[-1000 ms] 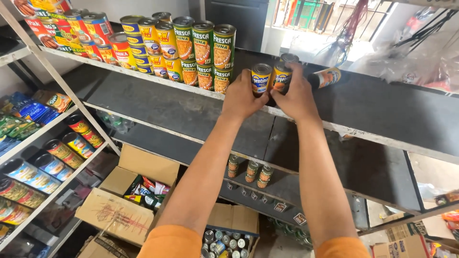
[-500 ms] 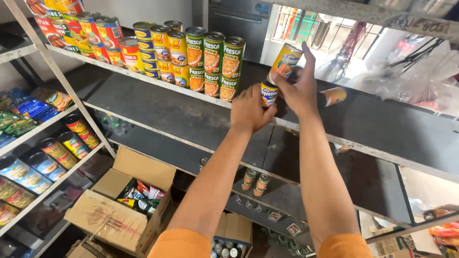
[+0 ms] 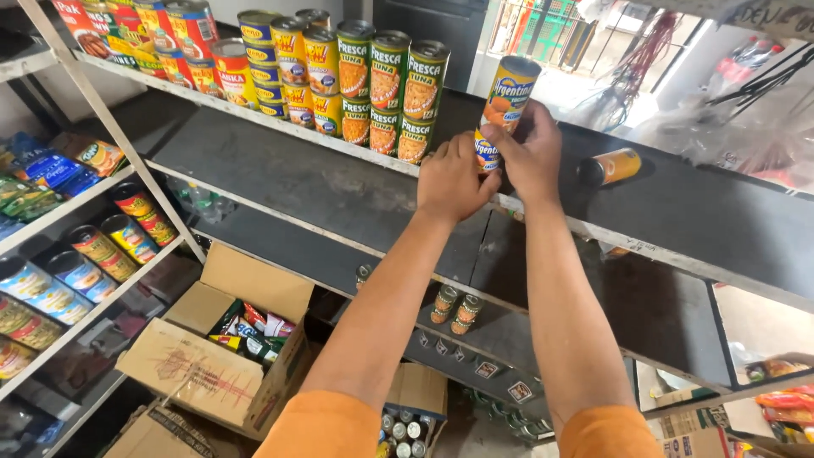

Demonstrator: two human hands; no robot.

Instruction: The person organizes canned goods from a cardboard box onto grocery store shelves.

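Our right hand (image 3: pixel 527 151) grips the upper can (image 3: pixel 507 92), seating it on the lower can (image 3: pixel 486 153), which our left hand (image 3: pixel 454 176) clasps at the shelf (image 3: pixel 339 182) edge. Next, we judge, comes squaring the stack before letting go.

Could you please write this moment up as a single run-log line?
left hand: grips lower can | right hand: holds upper can stacked on it | place: shelf edge | nearby: fallen can, green cans
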